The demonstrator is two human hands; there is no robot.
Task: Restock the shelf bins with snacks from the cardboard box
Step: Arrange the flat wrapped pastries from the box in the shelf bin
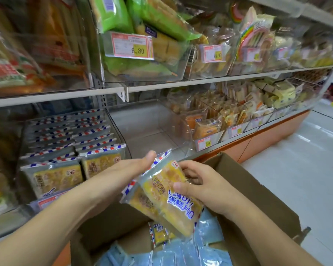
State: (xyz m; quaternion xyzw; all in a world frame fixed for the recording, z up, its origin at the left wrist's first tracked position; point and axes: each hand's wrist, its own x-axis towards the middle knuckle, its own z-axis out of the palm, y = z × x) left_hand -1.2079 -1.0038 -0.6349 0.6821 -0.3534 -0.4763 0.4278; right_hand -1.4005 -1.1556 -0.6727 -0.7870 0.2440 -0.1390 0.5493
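Note:
A small stack of yellow cake packets (167,196) with striped edges hangs above the open cardboard box (258,189). My right hand (202,187) grips the stack from the right, thumb on its front. My left hand (123,175) lies against the stack's left side with straight fingers. More light-blue packets (181,252) lie in the box. To the left, a clear bin (65,150) holds rows of the same packets. Beside it stands an empty clear bin (152,129).
Further clear bins (210,129) of wrapped breads run to the right on the lower shelf. The upper shelf (161,85) carries bins of green and yellow packs with price tags. Pale tiled floor (296,160) lies right of the box.

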